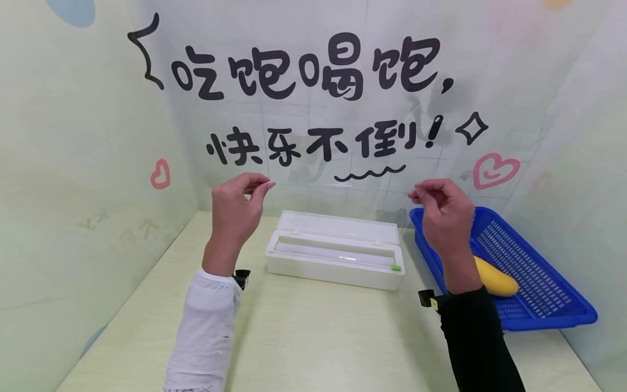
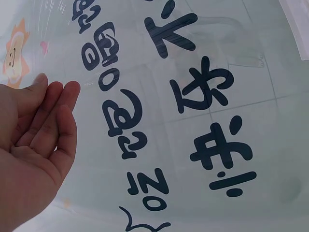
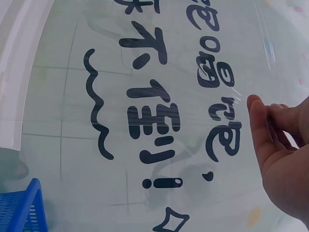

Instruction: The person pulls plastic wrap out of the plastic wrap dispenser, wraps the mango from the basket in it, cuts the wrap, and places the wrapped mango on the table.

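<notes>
Largest of all, the printed backdrop [image 1: 294, 111] rose behind the table [image 1: 318, 337] and carried the writing: two lines of black lettering, the upper "吃饱喝饱," and the slightly smaller lower one "快乐不倒!", with a wavy line under its right part. Faint letters on the side wall [image 1: 59, 163] were too pale to read surely.

On the table, the blue basket [image 1: 548, 325] stood to the right, partly behind the right arm. The clear film [image 3: 266, 41], visible mainly by its glints, spanned the gap between the left hand [image 1: 237, 212] and the right hand [image 1: 448, 218], its held edge running from side to side. Lower in the head view, between the two hands and apart from both, the open white box [image 1: 333, 275] lay with its long axis roughly along that same line, its right end turned a little toward the person. Neither hand was clearly nearer to it. A roll [image 1: 338, 254] lay lengthwise inside, and no brand could be read on the box. Whether the film was joined to the roll could not be told.

Both hands were raised, thumb and fingers pinched together, apparently on the film's two corners. The yellow oblong item [image 1: 495, 277] lay in the basket, nearer the right hand and partly hidden by that wrist. Smallest was the green tab [image 1: 396, 268] at the box's right end.
</notes>
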`<state>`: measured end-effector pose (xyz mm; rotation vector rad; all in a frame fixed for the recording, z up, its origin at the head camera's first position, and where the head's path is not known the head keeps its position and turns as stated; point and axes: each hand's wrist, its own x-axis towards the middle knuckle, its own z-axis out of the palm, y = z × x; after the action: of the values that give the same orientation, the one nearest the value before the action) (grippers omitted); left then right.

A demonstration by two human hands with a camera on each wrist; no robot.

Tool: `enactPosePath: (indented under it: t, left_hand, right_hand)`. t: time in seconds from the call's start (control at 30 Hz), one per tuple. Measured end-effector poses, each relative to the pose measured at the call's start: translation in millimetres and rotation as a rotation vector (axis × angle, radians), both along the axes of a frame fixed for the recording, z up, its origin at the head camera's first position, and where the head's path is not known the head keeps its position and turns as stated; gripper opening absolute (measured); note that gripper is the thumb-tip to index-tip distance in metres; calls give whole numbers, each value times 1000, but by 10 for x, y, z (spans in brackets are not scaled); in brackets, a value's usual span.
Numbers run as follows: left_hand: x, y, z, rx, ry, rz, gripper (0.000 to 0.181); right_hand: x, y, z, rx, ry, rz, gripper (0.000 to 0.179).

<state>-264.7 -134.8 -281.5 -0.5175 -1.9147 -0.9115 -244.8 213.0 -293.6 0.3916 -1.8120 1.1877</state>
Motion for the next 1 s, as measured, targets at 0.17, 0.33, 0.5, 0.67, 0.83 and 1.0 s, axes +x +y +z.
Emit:
enactPosePath:
  t: [0.17, 0.33, 0.5, 0.67, 0.83, 1.0]
  left_hand:
    - [36, 1, 78, 0, 20, 5, 12]
    - [84, -13, 127, 6, 31, 20, 10]
    - [140, -33, 171, 15, 40, 16, 12]
    - [172, -33, 217, 31, 59, 10, 13]
    - [191, -31, 248, 44, 81, 21, 13]
    - [202, -29, 273, 58, 108, 19, 12]
  right_hand:
    - [22, 3, 72, 16, 24, -1, 14]
    - [39, 3, 125, 18, 59, 5, 13]
    - [77, -8, 195, 11, 84, 21, 12]
    - [120, -14, 267, 10, 111, 36, 12]
    - [143, -9, 318, 12, 144, 47, 14]
    - [146, 3, 355, 17, 165, 48, 14]
